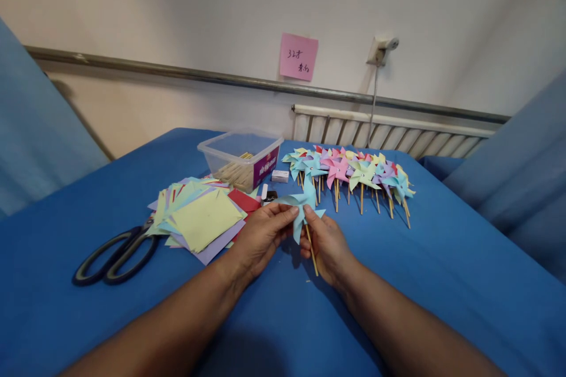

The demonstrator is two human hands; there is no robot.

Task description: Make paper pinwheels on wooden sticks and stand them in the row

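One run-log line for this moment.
left hand: pinching light-blue paper pinwheel | right hand: pinching same pinwheel | left side: scissors, colored paper sheets | far side: clear plastic tub of sticks, assembled pinwheels

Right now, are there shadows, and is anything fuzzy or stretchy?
Head view: a dark shadow lies on the blue cloth between the forearms; head view: writing on the purple label looks fuzzy, the held pinwheel somewhat clearer; head view: forearms seem stretched toward the bottom.
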